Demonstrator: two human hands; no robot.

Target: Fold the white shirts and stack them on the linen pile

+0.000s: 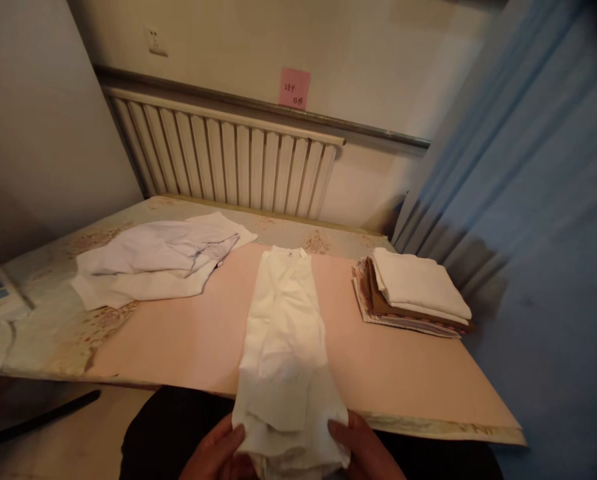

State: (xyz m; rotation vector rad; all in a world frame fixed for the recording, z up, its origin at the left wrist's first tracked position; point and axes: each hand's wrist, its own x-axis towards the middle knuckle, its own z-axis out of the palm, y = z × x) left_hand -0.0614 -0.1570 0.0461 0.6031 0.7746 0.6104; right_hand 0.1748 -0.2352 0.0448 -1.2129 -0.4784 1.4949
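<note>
At the near edge of the table (483, 432), the left hand (217, 448) and right hand (367, 445) each have a grip closed on a near corner of a white shirt (285, 327), thumbs on top, other fingers mostly hidden. The shirt stretches from between them, its near end past the edge, away over a pink board (188, 340). Left of it lies a loose heap of clothes (158, 250); right, a folded stack (421, 287), both apart from it. Beyond stands a radiator (233, 160); a blue curtain (538, 267) hangs close beside the stack.
</note>
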